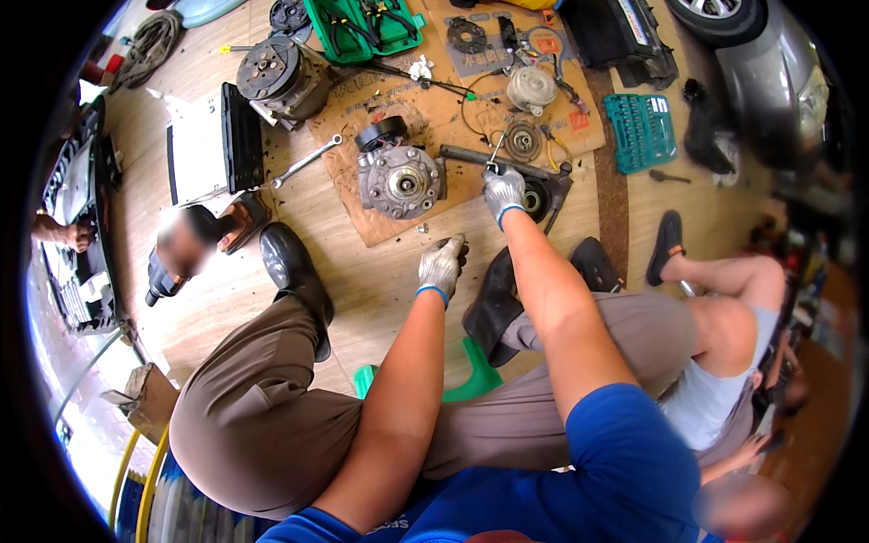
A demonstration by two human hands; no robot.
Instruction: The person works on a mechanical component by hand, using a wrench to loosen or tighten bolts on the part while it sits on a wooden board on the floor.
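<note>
Both my hands wear pale knitted gloves with blue cuffs. My right hand [504,191] is closed around a thin metal tool [494,152], its slim shaft pointing away from me. Just beside that hand lies a black round pulley [536,199], partly covered by the glove, and a dark metal bar [471,156] reaches past it. My left hand [441,265] hangs lower, fingers curled; whatever may be in them is hidden. Beyond it a grey metal compressor [401,184] stands with its round hub upward, apart from both hands. A small black wheel-like part [381,133] sits against its far side.
A stained cardboard sheet [362,222] lies under the parts. Around it are a combination wrench [308,161], another compressor [281,77], a green tool case [412,36], a teal socket set [641,133] and an alternator-like unit [532,89]. Another person's leg [724,271] is at right.
</note>
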